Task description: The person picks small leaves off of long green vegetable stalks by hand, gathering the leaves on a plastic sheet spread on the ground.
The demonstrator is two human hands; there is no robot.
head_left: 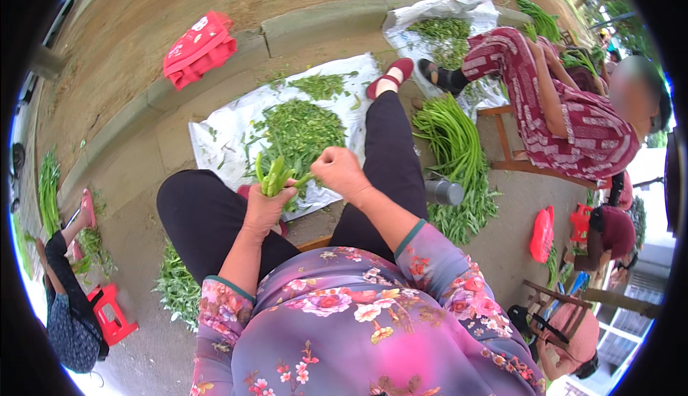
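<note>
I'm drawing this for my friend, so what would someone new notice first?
Probably the flowery blouse, big at the bottom middle. Just above, the left hand grips green stalks, in front of a white sheet scattered with green clippings. A bright red bag at upper left also stands out, like the long green stems heaped right of centre.
</note>
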